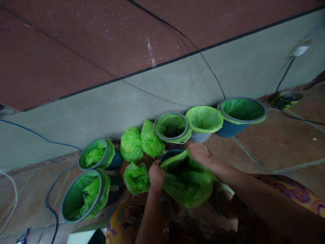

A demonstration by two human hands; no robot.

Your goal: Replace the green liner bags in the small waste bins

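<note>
Green plastic liner (189,195) hangs with its mouth spread at the lower centre of the frame, in front of a blue bin rim (170,154), pinched at its left edge by the left hand (156,174) and at its upper edge by the right hand (199,152), the fingers of both curled closed on the film. Three bunched green bags (131,144) lie just left of it, two lined bins (115,159) sit at the lower left, and three more bins (230,130) line the wall (162,83) right of centre.
</note>
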